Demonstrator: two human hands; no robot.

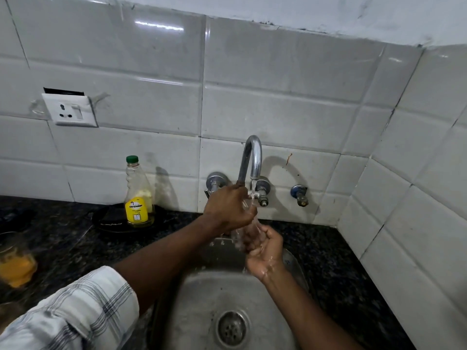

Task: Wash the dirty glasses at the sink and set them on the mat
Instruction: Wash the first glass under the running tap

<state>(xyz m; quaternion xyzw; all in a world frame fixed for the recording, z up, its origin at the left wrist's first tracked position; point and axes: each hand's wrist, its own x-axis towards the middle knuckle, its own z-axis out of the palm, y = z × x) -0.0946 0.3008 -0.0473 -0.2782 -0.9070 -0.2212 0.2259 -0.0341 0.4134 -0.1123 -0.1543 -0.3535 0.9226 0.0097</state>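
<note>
While under spout (252, 157), glass (243, 236) above sink (194, 296).

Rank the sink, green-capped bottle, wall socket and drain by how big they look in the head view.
1. sink
2. green-capped bottle and wall socket, about alike, so not ranked against each other
3. drain

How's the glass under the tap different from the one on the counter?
The glass under the tap looks clear, while the glass on the counter holds orange liquid. The first is held over the sink by the left hand and right hand in running water; the second stands untouched. Both are transparent.
</note>
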